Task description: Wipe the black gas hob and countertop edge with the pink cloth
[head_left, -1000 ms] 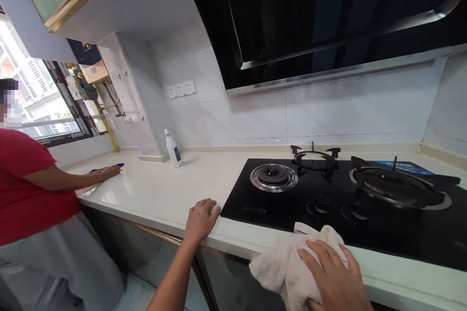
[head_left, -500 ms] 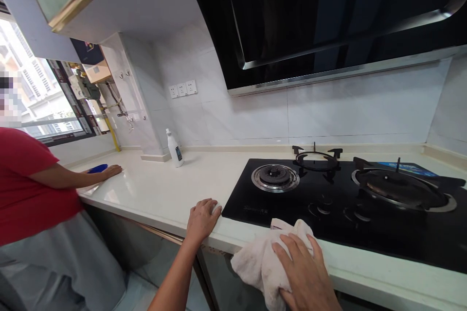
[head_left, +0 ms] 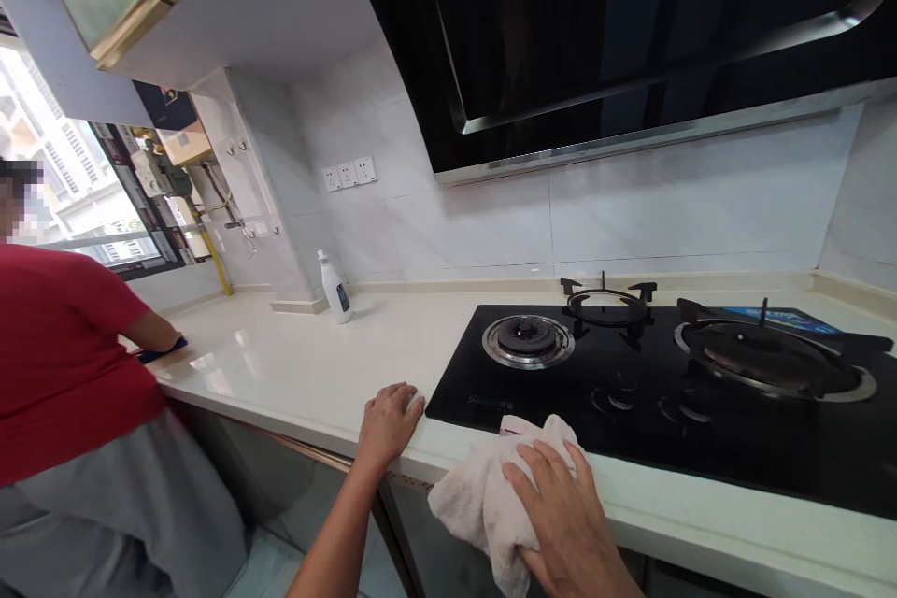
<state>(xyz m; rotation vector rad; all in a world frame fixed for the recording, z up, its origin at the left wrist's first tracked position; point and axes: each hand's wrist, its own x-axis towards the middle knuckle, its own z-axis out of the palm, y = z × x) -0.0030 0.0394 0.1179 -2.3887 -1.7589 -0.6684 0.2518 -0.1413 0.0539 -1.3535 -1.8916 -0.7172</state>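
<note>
My right hand [head_left: 561, 509] presses on a pale cloth [head_left: 469, 495], fingers spread over it and thumb tucked underneath. The cloth lies at the front edge of the gas cooktop [head_left: 595, 430], partly hanging over the counter's edge. My left hand [head_left: 390, 425] rests palm down on the white countertop [head_left: 294, 383], just left of the cooktop's corner, fingers stretched out and holding nothing I can see. On the cooktop, the left burner [head_left: 528, 342] has no pan support on it; a loose black pan support [head_left: 608, 306] sits behind it to the right.
A white bottle [head_left: 334, 288] stands by the wall. The black range hood [head_left: 631, 28] hangs over the cooktop. At the left, a person in a red top [head_left: 70, 346] leans over the counter, an arm near a blue object [head_left: 163, 350]. The right burner [head_left: 771, 360] carries its pan support.
My right hand and the cloth have shifted slightly left along the cooktop's front edge. The other person's arm has drawn back left. My left hand stays put.
</note>
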